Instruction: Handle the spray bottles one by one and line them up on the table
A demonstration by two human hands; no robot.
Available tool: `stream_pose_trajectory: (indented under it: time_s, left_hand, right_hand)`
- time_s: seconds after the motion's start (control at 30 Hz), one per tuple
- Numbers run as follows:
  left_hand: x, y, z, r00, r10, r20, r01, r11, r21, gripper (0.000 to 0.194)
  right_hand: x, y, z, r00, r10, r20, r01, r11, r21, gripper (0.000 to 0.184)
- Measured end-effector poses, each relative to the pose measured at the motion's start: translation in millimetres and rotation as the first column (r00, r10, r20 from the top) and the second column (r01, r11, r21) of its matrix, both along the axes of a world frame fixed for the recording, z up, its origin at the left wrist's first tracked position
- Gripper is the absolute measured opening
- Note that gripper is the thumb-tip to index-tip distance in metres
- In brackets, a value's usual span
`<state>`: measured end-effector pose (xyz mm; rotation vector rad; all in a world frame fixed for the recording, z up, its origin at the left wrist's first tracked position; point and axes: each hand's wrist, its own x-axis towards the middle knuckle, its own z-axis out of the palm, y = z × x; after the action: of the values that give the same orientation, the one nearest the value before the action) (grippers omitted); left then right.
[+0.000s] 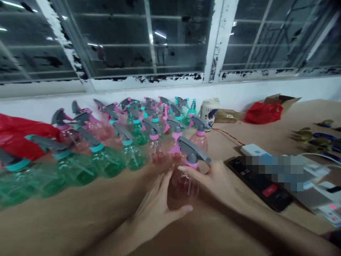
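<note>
A clear pink spray bottle (184,186) with a grey and pink trigger head stands upright in front of me. My right hand (217,177) is closed around its neck and right side, thumb lying across the front under the pink collar. To the left of the bottle, my left hand (157,206) is open, with thumb and fingers spread apart. Whether its fingertips touch the bottle is hard to tell through blur. Close behind stand more pink bottles, among them one with a pink collar (157,151) and another further right (200,141).
Green spray bottles (106,161) line the left side, with several pink and green ones behind. A red plastic bag (29,137) lies at far left. On the right are a phone (259,185), a white box (255,150), a paper cup (209,111) and a red bag (263,113).
</note>
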<state>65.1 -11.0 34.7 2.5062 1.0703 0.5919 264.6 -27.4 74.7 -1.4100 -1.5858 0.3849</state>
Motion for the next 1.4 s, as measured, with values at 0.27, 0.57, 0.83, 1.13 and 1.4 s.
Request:
stream_pose_trajectory:
  time_s: [0.27,0.57,0.83,1.13,1.4]
  left_hand:
    - [-23.5,4.0,-1.6,0.982,0.143,0.127,-0.125,0.983,-0.135,0.072]
    - [-28.0,4.3,-13.9,0.982,0.114,0.153,-0.097,0.989,-0.115,0.076]
    - [-36.8,3.9,-16.6,0.996,0.07,0.052,-0.067,0.997,-0.049,0.085]
    - [-81.9,24.3,-31.1,0.976,0.062,-0.209,-0.029,0.987,0.156,0.081]
    - [-79.6,21.1,-29.4,0.951,0.045,-0.307,0.02,0.978,0.206,0.071]
  right_hand:
    - [-35.3,14.9,-11.7,0.991,0.132,0.028,-0.134,0.986,0.094,0.034]
    - [-37.2,32.1,-5.3,0.934,0.358,-0.005,-0.356,0.931,0.077,0.052]
    - [-46.8,49.1,-6.4,0.867,0.48,-0.135,-0.481,0.876,0.025,0.028]
    - [-45.7,55.6,-9.1,0.852,0.52,-0.064,-0.518,0.854,0.052,0.023]
    - [-41.9,55.7,-8.4,0.929,0.368,-0.036,-0.367,0.93,0.032,0.004]
